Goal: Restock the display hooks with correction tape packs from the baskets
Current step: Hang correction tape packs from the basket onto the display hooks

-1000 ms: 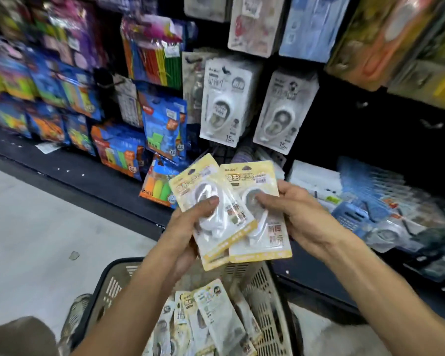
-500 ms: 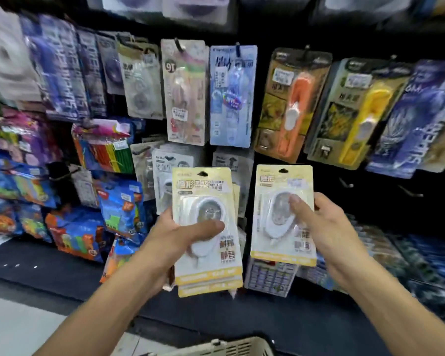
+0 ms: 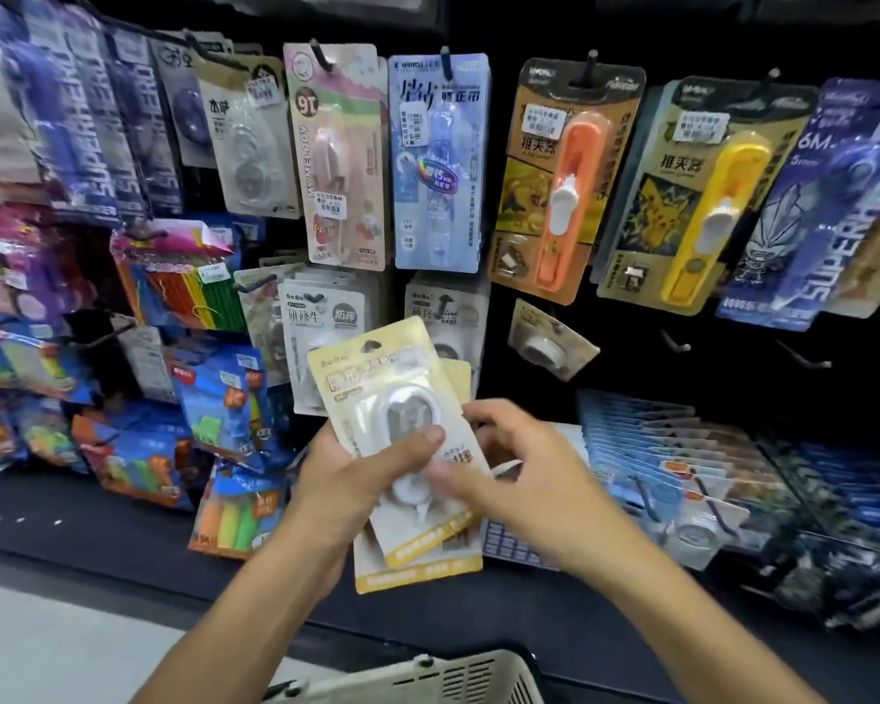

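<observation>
Gripping a fanned stack of yellow correction tape packs (image 3: 402,439), the left hand (image 3: 362,480) curls round their left edge with its thumb pressed across the clear blister of the front pack. The right hand (image 3: 524,475) sits just at 3 o'clock of the stack, fingers bent and touching the lower packs behind the front one; motion blur hides whether it pinches one, so its grip cannot be told. The stack is held in front of the display wall, tilted with its top toward 11 o'clock. At 12 o'clock of it hang white packs (image 3: 326,322) on their hooks, and at 2 o'clock a single small tan pack (image 3: 549,343) dangles askew. Further toward 3 o'clock two bare hooks (image 3: 676,343) stick out of the black board. At 6 o'clock, near the lower frame edge, shows the rim of a beige basket (image 3: 458,675).
</observation>
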`<state>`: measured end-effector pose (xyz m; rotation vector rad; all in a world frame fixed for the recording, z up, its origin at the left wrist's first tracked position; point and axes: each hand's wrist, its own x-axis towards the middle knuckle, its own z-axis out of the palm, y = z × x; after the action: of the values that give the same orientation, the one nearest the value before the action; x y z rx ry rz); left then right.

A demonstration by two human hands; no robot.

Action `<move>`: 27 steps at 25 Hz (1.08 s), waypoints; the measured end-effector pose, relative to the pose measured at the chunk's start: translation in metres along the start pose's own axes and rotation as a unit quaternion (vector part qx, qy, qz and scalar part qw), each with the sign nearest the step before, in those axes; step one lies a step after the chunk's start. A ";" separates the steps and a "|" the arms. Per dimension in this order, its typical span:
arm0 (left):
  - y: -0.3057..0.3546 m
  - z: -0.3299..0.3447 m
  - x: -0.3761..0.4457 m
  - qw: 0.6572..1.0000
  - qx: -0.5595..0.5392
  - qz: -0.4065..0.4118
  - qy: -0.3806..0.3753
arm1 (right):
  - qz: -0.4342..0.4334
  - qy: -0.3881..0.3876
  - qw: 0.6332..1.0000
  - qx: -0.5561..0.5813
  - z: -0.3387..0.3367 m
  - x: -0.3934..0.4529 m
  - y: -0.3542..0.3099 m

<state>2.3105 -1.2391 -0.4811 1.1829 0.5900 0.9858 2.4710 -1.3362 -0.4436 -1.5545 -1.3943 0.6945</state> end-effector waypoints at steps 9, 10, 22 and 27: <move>0.005 -0.009 0.001 0.999 -0.035 0.035 0.015 | 0.114 0.239 0.939 0.218 -0.027 -0.008 0.019; 0.007 -0.009 0.001 0.998 -0.040 0.042 0.017 | 0.113 0.261 0.935 0.213 -0.031 -0.011 0.023; 0.004 -0.001 -0.005 0.998 -0.008 0.050 0.027 | 0.108 0.267 0.956 -0.050 -0.027 -0.030 0.035; -0.002 0.008 -0.009 1.000 0.006 0.016 -0.020 | 0.044 0.064 0.988 0.134 0.016 -0.024 0.030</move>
<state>2.3130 -1.2505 -0.4811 1.2225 0.5469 0.9843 2.4662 -1.3539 -0.4810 -1.4255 -1.0946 0.7863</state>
